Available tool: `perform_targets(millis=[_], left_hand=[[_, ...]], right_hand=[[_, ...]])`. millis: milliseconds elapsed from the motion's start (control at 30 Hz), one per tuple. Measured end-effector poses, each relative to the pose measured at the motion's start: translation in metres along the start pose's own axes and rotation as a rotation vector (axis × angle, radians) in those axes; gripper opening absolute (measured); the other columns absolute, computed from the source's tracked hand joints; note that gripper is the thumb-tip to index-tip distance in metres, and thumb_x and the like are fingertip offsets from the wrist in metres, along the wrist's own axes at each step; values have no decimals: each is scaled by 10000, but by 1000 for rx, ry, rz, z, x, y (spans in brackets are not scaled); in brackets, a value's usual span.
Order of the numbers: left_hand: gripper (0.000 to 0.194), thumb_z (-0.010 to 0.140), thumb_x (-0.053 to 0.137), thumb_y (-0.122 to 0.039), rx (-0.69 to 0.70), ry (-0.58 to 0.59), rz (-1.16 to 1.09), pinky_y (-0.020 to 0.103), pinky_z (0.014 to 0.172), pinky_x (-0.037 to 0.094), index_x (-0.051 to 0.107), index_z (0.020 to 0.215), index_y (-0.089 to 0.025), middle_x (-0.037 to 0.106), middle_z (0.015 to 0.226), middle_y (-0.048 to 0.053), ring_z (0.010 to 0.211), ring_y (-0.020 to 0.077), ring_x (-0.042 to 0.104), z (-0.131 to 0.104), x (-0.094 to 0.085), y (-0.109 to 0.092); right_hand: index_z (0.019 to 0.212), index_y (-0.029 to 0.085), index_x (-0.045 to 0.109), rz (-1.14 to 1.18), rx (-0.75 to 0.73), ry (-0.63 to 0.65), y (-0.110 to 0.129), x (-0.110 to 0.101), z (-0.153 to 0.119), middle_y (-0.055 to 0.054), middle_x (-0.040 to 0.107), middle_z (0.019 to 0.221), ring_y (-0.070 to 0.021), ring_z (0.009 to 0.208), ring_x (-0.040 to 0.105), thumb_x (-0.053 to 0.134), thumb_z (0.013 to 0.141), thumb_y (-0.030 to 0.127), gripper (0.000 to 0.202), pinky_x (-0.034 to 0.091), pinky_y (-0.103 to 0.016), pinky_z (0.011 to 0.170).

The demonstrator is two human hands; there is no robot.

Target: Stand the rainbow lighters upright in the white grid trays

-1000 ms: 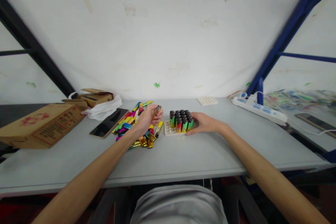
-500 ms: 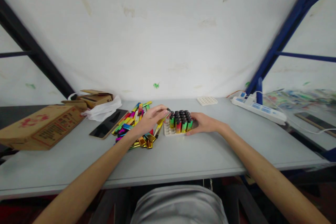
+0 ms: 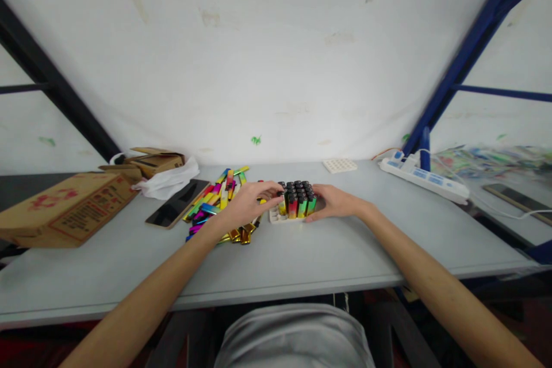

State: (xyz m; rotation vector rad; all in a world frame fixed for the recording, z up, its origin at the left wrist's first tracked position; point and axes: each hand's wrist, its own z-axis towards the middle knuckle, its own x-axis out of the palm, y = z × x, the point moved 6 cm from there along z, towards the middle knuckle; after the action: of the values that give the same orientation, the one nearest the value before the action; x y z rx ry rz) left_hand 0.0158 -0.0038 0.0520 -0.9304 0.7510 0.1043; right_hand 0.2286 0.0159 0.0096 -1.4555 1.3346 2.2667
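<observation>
My left hand (image 3: 257,200) pinches a yellowish lighter (image 3: 282,207), upright at the left side of the standing lighters. These lighters (image 3: 302,205), with black tops and red, green and yellow bodies, stand packed in rows in a white tray with round holes (image 3: 276,217). Bare holes show at the tray's front left. My right hand (image 3: 331,201) wraps the right side of the tray and its lighters, thumb at the front and fingers behind. Left of the tray lies a pile of shiny, many-coloured lighters (image 3: 210,209), partly hidden by my left hand and forearm.
A phone (image 3: 175,207) and white plastic bag (image 3: 171,180) lie left of the pile, beside cardboard boxes (image 3: 69,207). Another white holed tray (image 3: 340,165) rests near the wall. A power strip (image 3: 425,179) with cables sits at right, by a blue frame.
My left hand has moved slightly right and brought its lighter from a tilted pose over the tray to upright among the others. The right hand stays in place.
</observation>
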Motion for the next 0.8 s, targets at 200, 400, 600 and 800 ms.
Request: perform_targets(millis=[200, 400, 600, 800], left_hand=[[196, 878, 704, -344, 34, 45, 71, 280, 794, 568, 753, 1004, -203, 766, 840, 47, 766, 188, 720, 0, -1, 3], [395, 881, 705, -354, 17, 69, 56, 275, 764, 554, 617, 1255, -259, 759, 846, 16, 786, 187, 724, -2, 10, 5], [292, 925, 610, -411, -47, -53, 169, 279, 735, 508, 673, 1129, -212, 747, 790, 26, 721, 197, 684, 0, -17, 8], [306, 899, 543, -376, -237, -181, 574, 303, 771, 479, 739, 1003, -165, 765, 856, 91, 764, 235, 681, -1, -84, 45]], right_hand=[[1200, 174, 686, 10, -4, -9, 2, -1, 0, -79, 741, 1077, -289, 962, 660, 861, 678, 565, 676, 521, -391, 881], [1185, 164, 691, 16, -1, 2, 3, -1, 0, -89, 742, 1085, -290, 955, 661, 860, 675, 576, 677, 518, -377, 861], [1190, 168, 685, 12, 6, 5, 2, -1, -1, -93, 731, 1093, -294, 970, 649, 863, 673, 580, 684, 516, -393, 881], [1139, 171, 692, 5, 25, -4, 0, -2, 0, -86, 729, 1053, -296, 944, 646, 864, 652, 608, 676, 518, -398, 862]])
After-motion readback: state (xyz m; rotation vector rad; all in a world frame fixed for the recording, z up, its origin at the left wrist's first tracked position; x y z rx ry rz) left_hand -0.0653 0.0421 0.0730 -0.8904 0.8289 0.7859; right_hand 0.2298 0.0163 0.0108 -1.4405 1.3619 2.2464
